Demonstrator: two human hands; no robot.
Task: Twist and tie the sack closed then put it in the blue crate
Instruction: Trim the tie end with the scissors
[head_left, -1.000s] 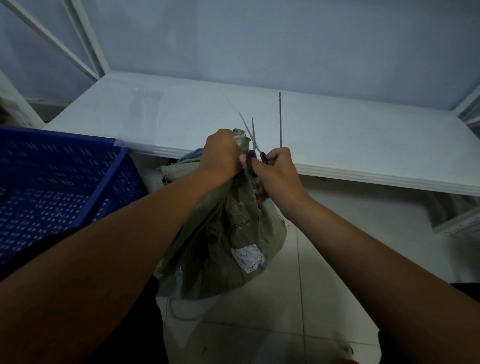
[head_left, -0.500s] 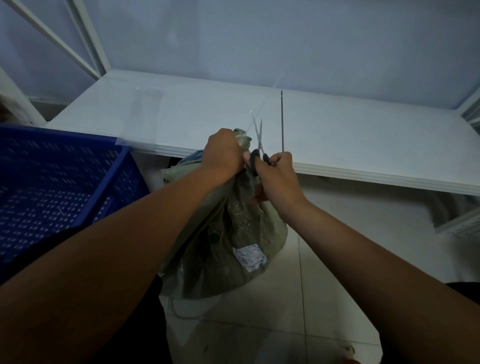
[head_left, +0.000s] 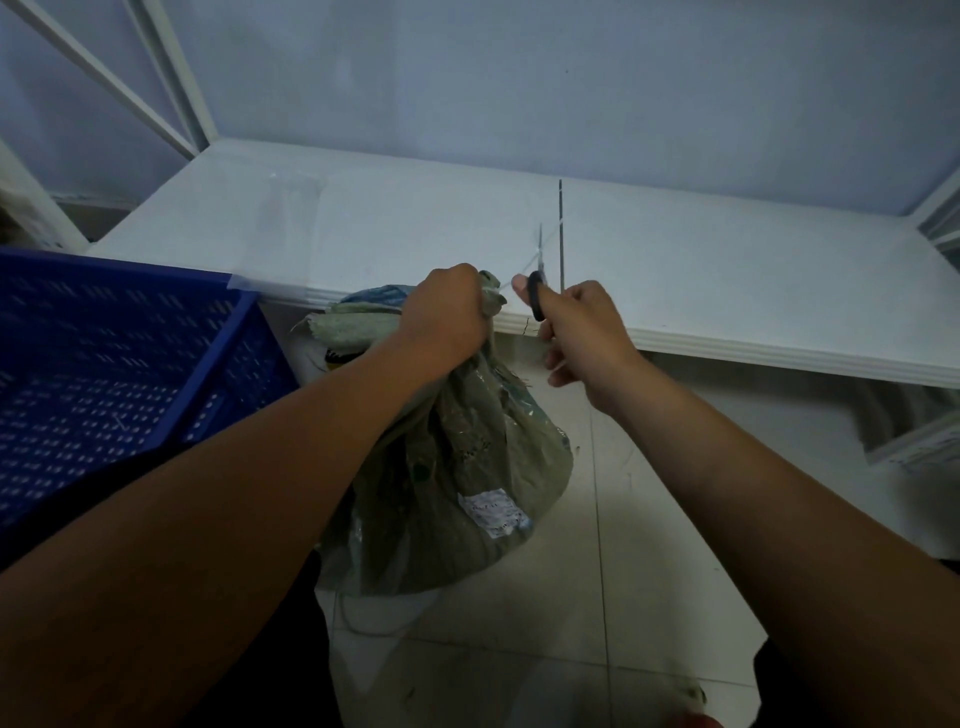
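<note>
A grey-green woven sack (head_left: 467, 478) with a white label hangs in front of me above the tiled floor. My left hand (head_left: 441, 317) is clenched round its gathered neck. My right hand (head_left: 582, 338) holds black-handled scissors (head_left: 537, 291) just right of the neck, blades pointing up. A thin pale tie strand (head_left: 524, 260) runs from the neck toward the blades. The blue crate (head_left: 119, 364) stands at the left, its inside visible through perforated walls.
A white shelf board (head_left: 727, 291) spans the view behind the sack, with a dark seam near the scissors. White frame bars rise at the back left. Another sack's edge (head_left: 353, 322) lies under the shelf. White floor tiles lie below.
My right hand has drawn the scissors away from the sack's neck to the right. The left hand keeps its grip and the sack hangs in the same place.
</note>
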